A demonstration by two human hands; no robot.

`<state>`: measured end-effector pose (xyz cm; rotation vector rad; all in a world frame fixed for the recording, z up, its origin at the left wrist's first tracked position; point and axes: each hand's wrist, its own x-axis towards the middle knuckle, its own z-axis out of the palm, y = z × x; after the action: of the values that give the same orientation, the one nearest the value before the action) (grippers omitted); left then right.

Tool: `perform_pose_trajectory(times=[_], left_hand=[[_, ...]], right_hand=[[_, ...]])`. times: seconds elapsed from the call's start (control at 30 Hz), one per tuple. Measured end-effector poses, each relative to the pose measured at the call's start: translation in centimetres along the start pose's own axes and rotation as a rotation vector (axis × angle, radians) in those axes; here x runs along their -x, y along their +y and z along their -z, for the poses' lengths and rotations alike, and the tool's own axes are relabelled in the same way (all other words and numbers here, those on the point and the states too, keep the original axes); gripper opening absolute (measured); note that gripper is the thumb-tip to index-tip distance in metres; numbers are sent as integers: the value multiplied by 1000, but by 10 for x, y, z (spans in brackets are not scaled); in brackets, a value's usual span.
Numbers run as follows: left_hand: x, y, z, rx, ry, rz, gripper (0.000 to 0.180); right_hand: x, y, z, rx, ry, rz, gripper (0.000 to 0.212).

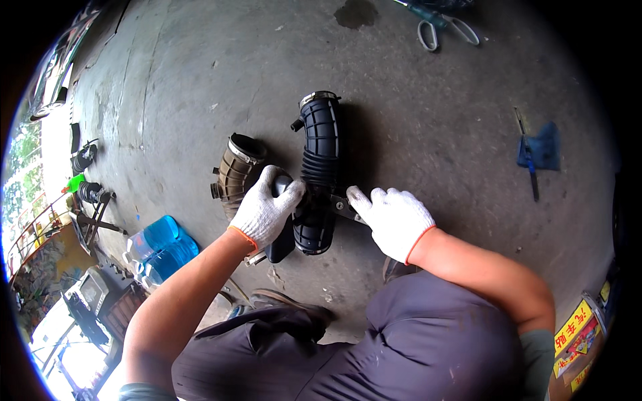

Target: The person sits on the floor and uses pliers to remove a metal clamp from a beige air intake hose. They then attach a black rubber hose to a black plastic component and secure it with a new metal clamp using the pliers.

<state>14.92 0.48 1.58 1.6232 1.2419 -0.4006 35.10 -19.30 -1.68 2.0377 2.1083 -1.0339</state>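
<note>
Blue jugs (170,257) on grey floor (435,100)

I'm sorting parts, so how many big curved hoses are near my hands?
2: a brown hose, and a black hose to its right. Your left hand partly covers the brown hose; others may be hidden.

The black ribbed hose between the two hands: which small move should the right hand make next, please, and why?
I would perhaps close the right hand more fully on the dark metal piece beside the black ribbed hose. Its thumb side seems to be at the piece's end, while the left hand is across the hose. Exact contact is unclear.
</note>
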Motion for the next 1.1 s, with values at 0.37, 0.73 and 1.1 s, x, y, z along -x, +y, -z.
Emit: perform_pose_trajectory(times=[0.37,0.73,1.1], left_hand=[[-20,9,5,-69,-81,55,40],[-40,2,6,-142,-151,8,35],[-56,1,13,-344,-236,-307,37]], right_hand=[[-12,17,-22,-117,-73,16,82],[-26,21,-41,-192,-72,-16,72],[-36,19,-52,-190,-6,-48,54]])
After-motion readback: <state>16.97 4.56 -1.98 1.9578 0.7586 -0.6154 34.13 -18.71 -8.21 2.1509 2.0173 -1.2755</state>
